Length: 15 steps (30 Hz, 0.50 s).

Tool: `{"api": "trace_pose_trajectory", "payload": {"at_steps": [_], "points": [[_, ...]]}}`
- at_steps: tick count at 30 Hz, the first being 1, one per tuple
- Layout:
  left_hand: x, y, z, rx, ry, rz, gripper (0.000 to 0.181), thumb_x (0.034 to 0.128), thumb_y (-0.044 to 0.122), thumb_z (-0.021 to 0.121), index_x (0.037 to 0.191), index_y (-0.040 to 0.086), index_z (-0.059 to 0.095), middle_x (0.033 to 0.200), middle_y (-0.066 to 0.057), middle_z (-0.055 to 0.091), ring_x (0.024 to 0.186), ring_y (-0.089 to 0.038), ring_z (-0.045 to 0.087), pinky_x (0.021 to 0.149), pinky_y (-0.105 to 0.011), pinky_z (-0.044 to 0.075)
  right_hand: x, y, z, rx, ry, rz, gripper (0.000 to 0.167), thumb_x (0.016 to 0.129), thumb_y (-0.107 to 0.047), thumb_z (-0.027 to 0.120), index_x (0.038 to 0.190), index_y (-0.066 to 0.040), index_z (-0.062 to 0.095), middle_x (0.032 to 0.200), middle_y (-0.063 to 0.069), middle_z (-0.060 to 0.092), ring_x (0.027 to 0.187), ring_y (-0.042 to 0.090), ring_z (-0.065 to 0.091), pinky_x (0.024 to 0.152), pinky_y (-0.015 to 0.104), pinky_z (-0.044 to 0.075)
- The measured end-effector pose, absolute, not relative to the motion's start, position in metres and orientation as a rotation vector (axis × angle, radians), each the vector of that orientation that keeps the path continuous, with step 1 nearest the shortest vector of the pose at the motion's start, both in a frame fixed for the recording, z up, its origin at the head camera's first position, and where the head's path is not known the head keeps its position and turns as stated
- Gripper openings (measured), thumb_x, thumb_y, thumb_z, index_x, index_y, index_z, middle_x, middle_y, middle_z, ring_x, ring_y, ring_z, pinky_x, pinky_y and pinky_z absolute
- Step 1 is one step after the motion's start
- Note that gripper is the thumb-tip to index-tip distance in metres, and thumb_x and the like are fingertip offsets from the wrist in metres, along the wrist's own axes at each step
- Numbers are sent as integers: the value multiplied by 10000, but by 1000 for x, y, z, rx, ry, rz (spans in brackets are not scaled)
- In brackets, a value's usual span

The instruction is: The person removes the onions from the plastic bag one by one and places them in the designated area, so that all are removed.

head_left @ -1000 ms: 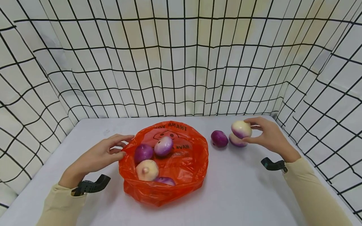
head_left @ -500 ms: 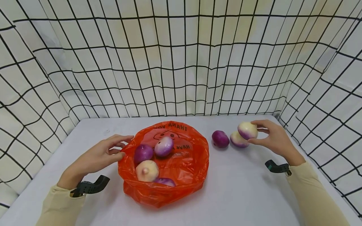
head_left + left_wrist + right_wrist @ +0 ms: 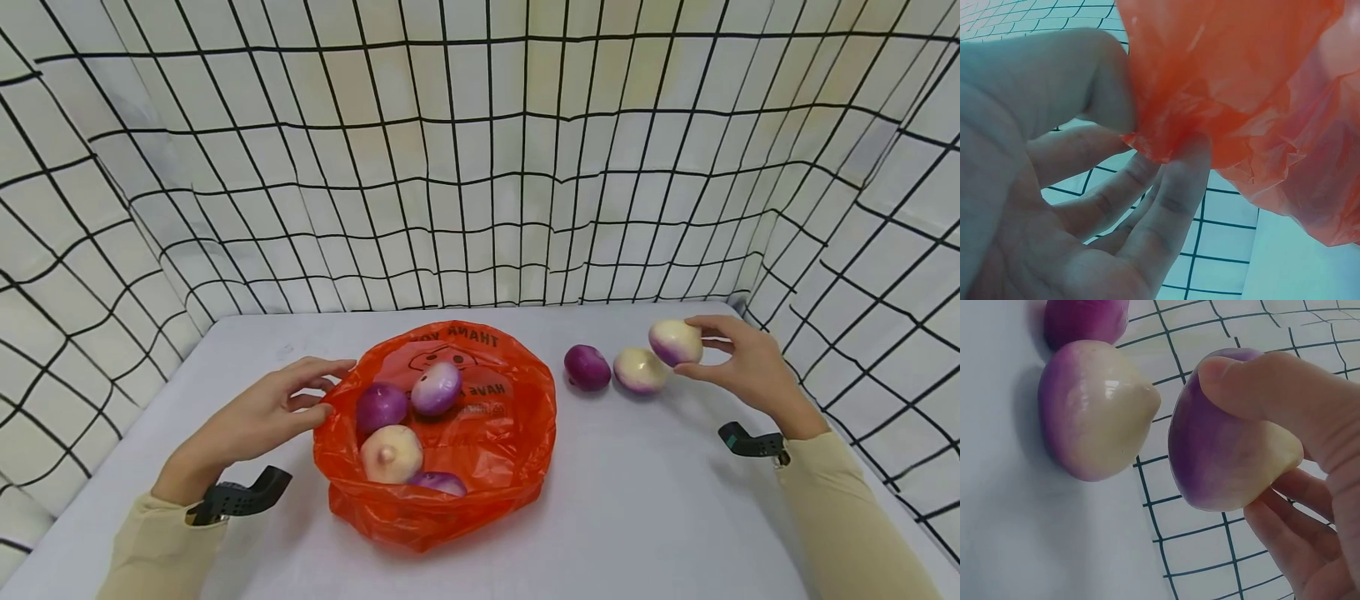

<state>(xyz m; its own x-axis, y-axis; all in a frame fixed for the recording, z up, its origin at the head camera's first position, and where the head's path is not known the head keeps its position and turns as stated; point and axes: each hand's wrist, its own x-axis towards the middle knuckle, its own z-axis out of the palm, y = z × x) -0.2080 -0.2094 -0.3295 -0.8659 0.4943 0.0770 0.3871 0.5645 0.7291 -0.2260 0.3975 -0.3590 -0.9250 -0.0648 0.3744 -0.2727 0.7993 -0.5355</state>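
A red plastic bag (image 3: pixel 487 450) stands open on the table with several onions inside, among them a pale one (image 3: pixel 392 454) and a purple one (image 3: pixel 382 407). The left hand (image 3: pixel 270 408) pinches the bag's left rim; in the left wrist view, thumb and fingers meet on the bunched plastic (image 3: pixel 1166 125). Between thumb and fingers the right hand (image 3: pixel 750 367) holds a white and purple onion (image 3: pixel 675 342), raised above the table. Just left of it, another white and purple onion (image 3: pixel 639 371) rests on the table, beside a dark purple onion (image 3: pixel 587 367).
Black netting (image 3: pixel 465 225) over white cloth rises behind the white table (image 3: pixel 615 517) and along both sides. The right forearm (image 3: pixel 847 508) lies near the netting on the right.
The right hand has moved to the right with its onion, uncovering more of the white and purple onion on the table. The left hand and the bag have hardly shifted.
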Motion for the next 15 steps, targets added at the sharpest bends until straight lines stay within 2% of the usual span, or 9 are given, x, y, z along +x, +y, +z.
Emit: {"api": "trace_pose_trajectory", "payload": {"at_steps": [11, 13, 15], "points": [[-209, -209, -330, 763, 2652, 1182, 532, 984, 86, 635, 1502, 92, 513, 1438, -156, 556, 1225, -363, 599, 842, -223, 620, -227, 412, -366, 241, -2677, 816, 693, 769, -379, 913, 1338, -94, 640, 1337, 137, 672, 976, -316, 427, 833, -84, 386], [-209, -209, -330, 761, 2653, 1182, 534, 982, 80, 633, 1503, 92, 513, 1436, -155, 556, 1226, -362, 599, 843, -217, 617, -228, 414, -367, 233, -2683, 808, 695, 771, -381, 911, 1340, -91, 638, 1340, 142, 670, 978, -299, 441, 828, -84, 387], [-209, -209, -329, 760, 2654, 1183, 535, 982, 78, 632, 1503, 92, 513, 1436, -152, 556, 1228, -362, 597, 843, -213, 615, -228, 415, -368, 219, -2693, 808, 701, 774, -391, 907, 1347, -94, 633, 1345, 143, 667, 1009, -205, 535, 826, -81, 392]]}}
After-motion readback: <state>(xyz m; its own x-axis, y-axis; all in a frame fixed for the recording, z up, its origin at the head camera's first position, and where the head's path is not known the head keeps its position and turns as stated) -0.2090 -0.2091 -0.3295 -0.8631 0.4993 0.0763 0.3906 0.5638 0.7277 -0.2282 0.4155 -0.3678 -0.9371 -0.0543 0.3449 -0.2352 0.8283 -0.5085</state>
